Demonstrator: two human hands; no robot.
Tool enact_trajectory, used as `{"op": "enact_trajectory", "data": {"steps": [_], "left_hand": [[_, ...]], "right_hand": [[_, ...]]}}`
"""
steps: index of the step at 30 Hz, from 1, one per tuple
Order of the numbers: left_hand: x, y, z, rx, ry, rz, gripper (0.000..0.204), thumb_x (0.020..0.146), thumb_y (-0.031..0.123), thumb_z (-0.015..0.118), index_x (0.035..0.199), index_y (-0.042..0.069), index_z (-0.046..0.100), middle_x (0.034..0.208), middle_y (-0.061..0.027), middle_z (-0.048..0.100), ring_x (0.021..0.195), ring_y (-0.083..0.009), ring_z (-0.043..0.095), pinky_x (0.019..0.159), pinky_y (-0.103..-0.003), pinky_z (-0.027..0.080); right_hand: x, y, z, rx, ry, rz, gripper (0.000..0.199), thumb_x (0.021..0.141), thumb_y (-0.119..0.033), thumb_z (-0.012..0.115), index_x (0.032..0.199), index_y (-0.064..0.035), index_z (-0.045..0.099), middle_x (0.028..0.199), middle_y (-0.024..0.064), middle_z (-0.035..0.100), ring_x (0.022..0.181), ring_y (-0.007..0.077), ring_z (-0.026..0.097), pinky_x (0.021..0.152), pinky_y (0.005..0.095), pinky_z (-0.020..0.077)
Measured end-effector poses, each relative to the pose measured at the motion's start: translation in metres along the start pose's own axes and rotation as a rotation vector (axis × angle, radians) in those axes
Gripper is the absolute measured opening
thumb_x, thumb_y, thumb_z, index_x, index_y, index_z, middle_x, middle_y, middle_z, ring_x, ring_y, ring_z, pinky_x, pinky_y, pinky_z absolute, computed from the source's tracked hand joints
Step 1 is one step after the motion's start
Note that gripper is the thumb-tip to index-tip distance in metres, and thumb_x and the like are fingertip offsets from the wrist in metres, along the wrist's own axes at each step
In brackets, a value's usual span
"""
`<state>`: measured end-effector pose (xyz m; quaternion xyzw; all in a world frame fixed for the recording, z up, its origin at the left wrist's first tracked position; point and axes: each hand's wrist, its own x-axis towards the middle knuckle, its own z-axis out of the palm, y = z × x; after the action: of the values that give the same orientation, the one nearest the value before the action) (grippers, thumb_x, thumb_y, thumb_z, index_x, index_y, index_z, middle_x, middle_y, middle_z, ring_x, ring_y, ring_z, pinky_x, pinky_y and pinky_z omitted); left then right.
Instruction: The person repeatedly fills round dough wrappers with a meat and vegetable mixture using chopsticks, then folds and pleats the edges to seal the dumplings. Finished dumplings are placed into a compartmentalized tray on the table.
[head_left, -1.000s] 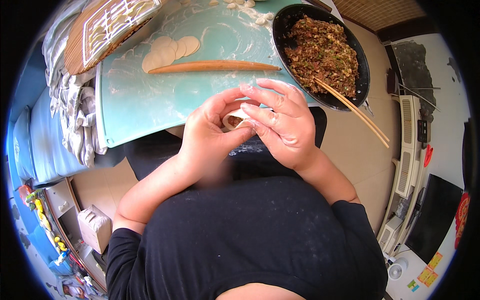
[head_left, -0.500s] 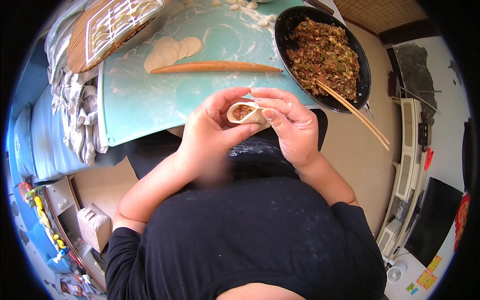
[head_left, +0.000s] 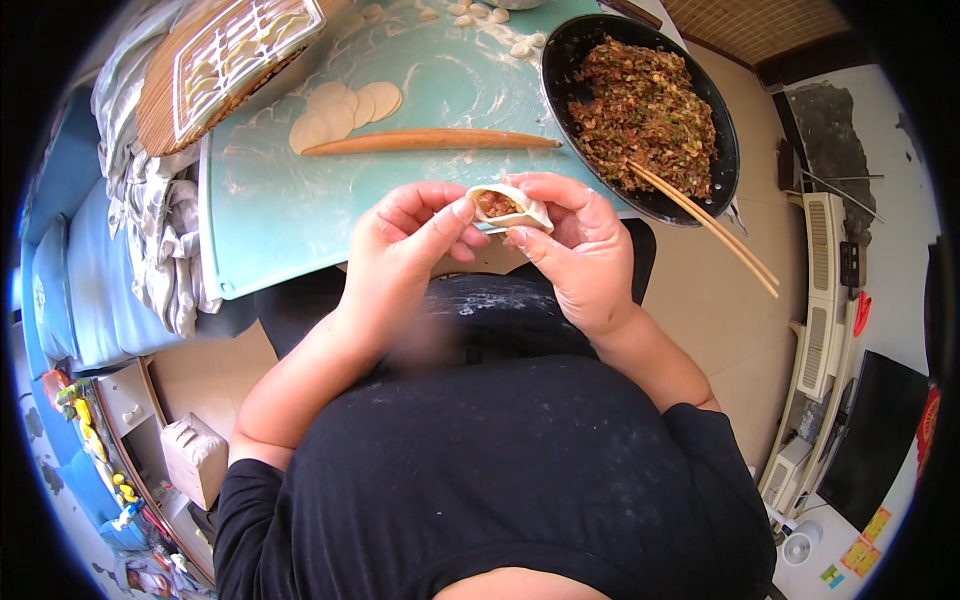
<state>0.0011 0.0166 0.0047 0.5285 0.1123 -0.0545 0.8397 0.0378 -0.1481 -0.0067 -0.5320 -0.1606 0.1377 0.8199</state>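
Between the left hand and right hand, the dumpling fills the gap. Beyond them, a strip of mat leaves passage up to the pin, which lies crosswise, barring a low path to the wrappers. The pan blocks the upper right, its chopsticks jutting past the rim; the tray obstructs the upper left.

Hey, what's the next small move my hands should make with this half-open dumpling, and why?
Probably pinch the open edges of the dumpling together. Its filling shows through the gap in the wrapper, and your left hand is at its left end while your right hand holds the right end, so both seem well placed to close it.
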Motion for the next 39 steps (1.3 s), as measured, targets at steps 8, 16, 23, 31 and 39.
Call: {"op": "enact_trajectory", "data": {"steps": [8, 16, 23, 31, 39], "left_hand": [[-0.004, -0.004, 0.007, 0.271, 0.061, 0.199, 0.020, 0.077, 0.005, 0.068, 0.094, -0.003, 0.062, 0.081, -0.0058, 0.063, 0.072, -0.0085, 0.060, 0.065, -0.022, 0.050], [0.004, -0.003, 0.006, 0.977, 0.104, 0.856, 0.017, 0.066, 0.002, 0.071, 0.082, 0.003, 0.066, 0.076, -0.0095, 0.063, 0.065, -0.0203, 0.062, 0.060, -0.026, 0.050], [0.008, 0.007, 0.002, 1.195, 0.019, 1.035, 0.016, 0.064, 0.003, 0.069, 0.078, 0.006, 0.063, 0.072, -0.0068, 0.062, 0.063, -0.0223, 0.060, 0.058, -0.029, 0.048], [0.008, 0.000, -0.005, 0.542, 0.027, 0.531, 0.016, 0.071, 0.001, 0.068, 0.087, 0.001, 0.064, 0.080, -0.0050, 0.061, 0.065, -0.0132, 0.057, 0.061, -0.023, 0.045], [0.021, 0.002, -0.019, 0.570, -0.167, 0.462, 0.014, 0.075, 0.000, 0.065, 0.090, 0.001, 0.066, 0.082, -0.0047, 0.061, 0.074, -0.0107, 0.055, 0.064, -0.023, 0.045]], "right_hand": [[0.000, 0.009, -0.005, -0.459, 0.071, -0.230, 0.031, 0.073, 0.005, 0.065, 0.101, -0.0032, 0.057, 0.104, 0.0092, 0.054, 0.089, 0.0143, 0.056, 0.077, 0.0263, 0.0477], [-0.001, 0.004, -0.001, -0.540, 0.113, -0.295, 0.031, 0.071, 0.002, 0.069, 0.098, -0.0037, 0.058, 0.099, 0.0082, 0.056, 0.082, 0.0129, 0.056, 0.069, 0.0242, 0.0499], [-0.003, 0.004, -0.001, -0.475, 0.071, -0.276, 0.029, 0.072, 0.001, 0.069, 0.098, -0.0033, 0.058, 0.099, 0.0079, 0.055, 0.081, 0.0117, 0.056, 0.070, 0.0230, 0.0486], [-0.004, -0.001, -0.001, -0.068, 0.019, -0.048, 0.028, 0.079, 0.006, 0.060, 0.106, -0.0015, 0.053, 0.101, 0.0063, 0.055, 0.091, 0.0110, 0.057, 0.077, 0.0230, 0.0469], [-0.004, -0.007, -0.003, -0.012, -0.041, 0.138, 0.027, 0.081, 0.006, 0.058, 0.107, -0.0004, 0.053, 0.102, 0.0072, 0.056, 0.092, 0.0111, 0.057, 0.079, 0.0226, 0.0468]]}}
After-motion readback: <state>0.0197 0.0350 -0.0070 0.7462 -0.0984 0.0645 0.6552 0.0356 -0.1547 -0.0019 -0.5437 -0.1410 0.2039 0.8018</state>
